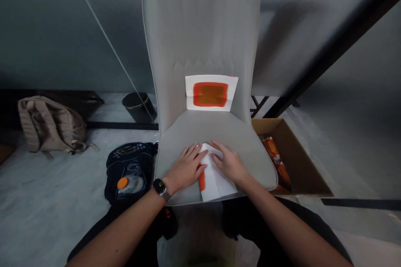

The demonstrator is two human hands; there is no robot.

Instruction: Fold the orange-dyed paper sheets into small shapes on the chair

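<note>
White paper [219,181], orange-edged, lies folded at the front edge of the chair seat [250,150] under my left hand [184,169] and right hand [230,164], each grip open and flat, holding nothing; I'd press outward along the crease, edges aligned.

A grey chair [200,41] stands in the middle. A white sheet [210,94] with an orange square leans on its back. On the floor [46,200] at far left lies a beige backpack [50,125], nearer a dark blue bag [130,171], and behind it a black bin [139,106]. At right is a cardboard box [300,167] with orange packets [275,157] inside.
</note>
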